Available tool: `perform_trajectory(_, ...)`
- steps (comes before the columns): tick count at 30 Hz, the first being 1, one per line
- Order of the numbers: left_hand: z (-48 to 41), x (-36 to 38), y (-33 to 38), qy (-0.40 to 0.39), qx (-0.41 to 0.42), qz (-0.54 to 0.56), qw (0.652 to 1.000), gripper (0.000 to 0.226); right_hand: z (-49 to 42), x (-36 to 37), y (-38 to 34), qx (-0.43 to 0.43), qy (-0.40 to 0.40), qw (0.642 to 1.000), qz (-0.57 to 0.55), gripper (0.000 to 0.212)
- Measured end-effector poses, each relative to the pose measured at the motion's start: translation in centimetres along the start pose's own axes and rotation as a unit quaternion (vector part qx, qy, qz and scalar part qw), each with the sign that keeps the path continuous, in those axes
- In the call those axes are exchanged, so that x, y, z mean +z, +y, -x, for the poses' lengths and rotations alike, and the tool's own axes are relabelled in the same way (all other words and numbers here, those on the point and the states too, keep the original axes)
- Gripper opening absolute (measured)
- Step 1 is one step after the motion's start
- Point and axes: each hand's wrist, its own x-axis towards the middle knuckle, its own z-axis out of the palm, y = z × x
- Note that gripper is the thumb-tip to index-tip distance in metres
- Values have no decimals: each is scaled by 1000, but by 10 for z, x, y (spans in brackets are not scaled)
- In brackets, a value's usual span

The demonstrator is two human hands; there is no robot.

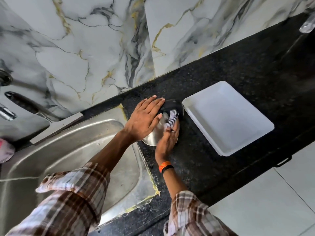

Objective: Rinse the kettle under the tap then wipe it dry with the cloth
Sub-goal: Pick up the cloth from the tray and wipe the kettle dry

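A steel kettle [153, 137] with a black top [173, 104] stands on the black granite counter [221, 92] just right of the sink. My left hand [144, 118] lies flat on its top and side, fingers spread, holding it steady. My right hand [167, 140] presses a black-and-white striped cloth [172, 119] against the kettle's right side. Both hands cover most of the kettle. The tap [7, 114] is at the far left edge, away from the kettle.
A steel sink [76, 150] fills the lower left. A white square tray [228, 118] sits on the counter right beside the kettle. A marble-patterned wall [85, 48] rises behind. A pink object [5, 150] lies at the sink's left edge.
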Motion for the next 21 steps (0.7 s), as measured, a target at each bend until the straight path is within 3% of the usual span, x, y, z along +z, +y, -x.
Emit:
perform_trajectory(3, 0, 0, 3, -7, -13, -10, 1000, 62, -11, -16, 4, 22, -39, 999, -26, 51)
perform_trajectory(8, 7, -1, 11, -3, -56, -16, 998, 62, 13, -12, -7, -9, -93, 996, 11, 66)
perform_trajectory(12, 16, 1, 35, 13, -166, -2, 986, 63, -16, -11, -21, -11, -143, 990, 8, 56)
perform_trajectory(16, 26, 2, 58, -15, -270, 25, 962, 72, -56, -11, -28, 45, -261, 963, 56, 44)
perform_trajectory(19, 29, -6, 50, -55, -251, 46, 965, 79, -69, -13, -34, 72, -332, 940, 41, 44)
perform_trajectory(21, 33, -12, 32, -63, -186, 0, 981, 73, -67, -17, -36, 81, -349, 933, 29, 44)
